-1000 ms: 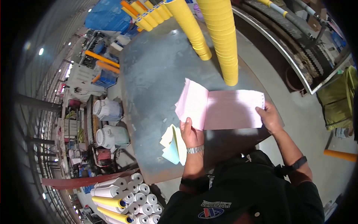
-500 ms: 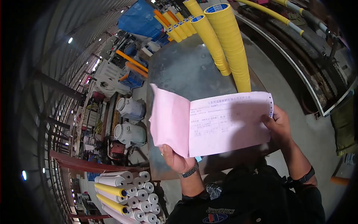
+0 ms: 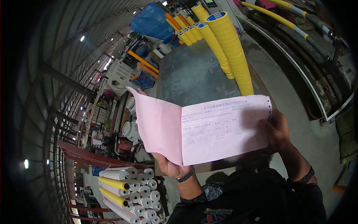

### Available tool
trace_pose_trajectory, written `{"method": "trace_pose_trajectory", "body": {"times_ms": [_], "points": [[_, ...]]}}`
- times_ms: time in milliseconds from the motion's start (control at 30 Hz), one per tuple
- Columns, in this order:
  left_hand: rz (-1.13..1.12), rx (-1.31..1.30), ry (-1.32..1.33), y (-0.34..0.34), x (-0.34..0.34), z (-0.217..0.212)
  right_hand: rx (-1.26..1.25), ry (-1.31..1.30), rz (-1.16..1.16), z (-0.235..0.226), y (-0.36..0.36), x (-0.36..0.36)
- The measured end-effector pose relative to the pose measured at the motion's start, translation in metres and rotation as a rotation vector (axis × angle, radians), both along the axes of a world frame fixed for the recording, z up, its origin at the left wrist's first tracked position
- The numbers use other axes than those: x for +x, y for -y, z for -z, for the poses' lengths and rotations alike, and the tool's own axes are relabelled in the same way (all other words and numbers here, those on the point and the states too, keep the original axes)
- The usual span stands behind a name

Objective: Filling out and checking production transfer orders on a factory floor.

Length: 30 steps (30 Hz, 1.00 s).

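Observation:
Spread before me is a pink printed form, a stack of sheets with punched holes along its right edge. Its left part is blank and folded over, with a curled upper corner. My left hand grips the lower edge of that folded part, its other fingers hidden behind the paper. On the right side my right hand pinches the form's edge, thumb on the front. Beyond the paper, tall stacks of yellow tape rolls stand upright on a dark metal table.
Shorter yellow rolls stand at the table's far end. White and yellow rolls are piled at lower left. White buckets and a blue crate stand left of the table. A long machine frame curves along the right.
The form has come slightly lower and nearer, and its folded left part has swung further left. Both hands keep their hold. The surroundings have shifted a little right and down.

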<state>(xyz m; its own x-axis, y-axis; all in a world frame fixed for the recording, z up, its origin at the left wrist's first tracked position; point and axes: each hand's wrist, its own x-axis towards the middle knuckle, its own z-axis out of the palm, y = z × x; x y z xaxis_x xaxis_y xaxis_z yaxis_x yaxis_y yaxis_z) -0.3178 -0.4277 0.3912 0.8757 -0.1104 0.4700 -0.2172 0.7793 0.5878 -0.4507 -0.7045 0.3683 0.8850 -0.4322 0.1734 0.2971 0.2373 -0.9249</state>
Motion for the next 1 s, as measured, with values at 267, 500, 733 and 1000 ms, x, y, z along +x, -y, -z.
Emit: {"method": "trace_pose_trajectory", "body": {"times_ms": [267, 500, 733, 1000], "points": [[0.095, -0.055, -0.015, 0.001, -0.005, -0.005, 0.054, 0.082, -0.027, -0.002, 0.001, -0.008], [0.078, -0.067, -0.049, -0.001, -0.003, -0.002, 0.019, 0.048, -0.021, -0.002, 0.000, -0.004], [-0.079, 0.123, -0.266, 0.027, 0.021, 0.082, 0.046, -0.067, 0.029, 0.048, -0.006, 0.016], [-0.205, 0.901, -0.628, -0.004, 0.013, 0.273, -0.436, -0.395, -0.105, 0.231, 0.003, 0.041]]}}
